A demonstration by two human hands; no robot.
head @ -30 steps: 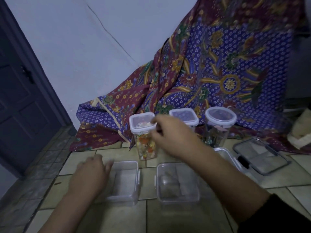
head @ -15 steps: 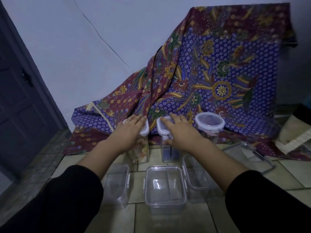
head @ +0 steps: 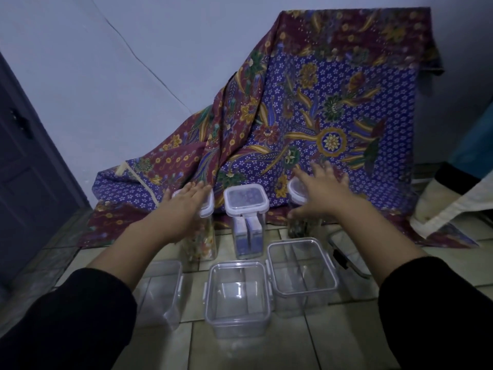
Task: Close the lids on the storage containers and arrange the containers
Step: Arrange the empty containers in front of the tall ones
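Three tall lidded containers stand in a row in front of the cloth. My left hand (head: 184,209) lies flat, fingers stretched, on the lid of the left container (head: 202,241), which holds colourful pieces. The middle container (head: 245,204) has a square white-rimmed lid and blue contents; no hand touches it. My right hand (head: 320,193) spreads over the lid of the round jar (head: 300,228) on the right, thumb down its side. Three empty clear boxes without lids sit nearer me: left box (head: 160,289), middle box (head: 237,319), right box (head: 301,300).
A flat clear tray or lid with a dark clasp (head: 346,255) lies on the tiled floor (head: 266,351) right of the boxes. A patterned batik cloth (head: 320,116) drapes behind the row. A dark door (head: 24,161) stands left, a cream bag (head: 453,204) right.
My right hand has moved from the middle container to the round jar on the right. My left hand stays on the left container's lid. The view has tilted slightly.
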